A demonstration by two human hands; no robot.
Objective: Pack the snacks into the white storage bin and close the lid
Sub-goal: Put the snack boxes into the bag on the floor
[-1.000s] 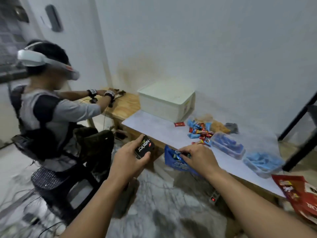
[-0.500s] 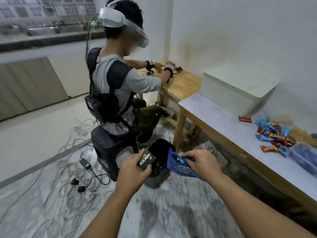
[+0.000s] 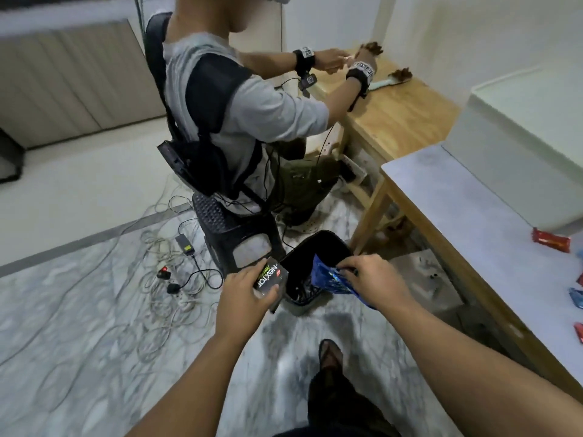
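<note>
The left hand (image 3: 249,294) clamps a black Nextar box (image 3: 270,276); the right hand (image 3: 372,282) pinches a blue wrapper (image 3: 331,275), held over the black waste bin (image 3: 315,263) on the floor. To do it well, I judge both should drop fully inside the rim. At 2 o'clock, the white storage bin (image 3: 520,159) sits lidded on the worktop (image 3: 457,216), a red snack (image 3: 550,243) beside it

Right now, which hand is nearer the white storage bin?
Right. The right hand, holding the blue wrapper, is nearer the white storage bin; the left hand is farther left.
</note>
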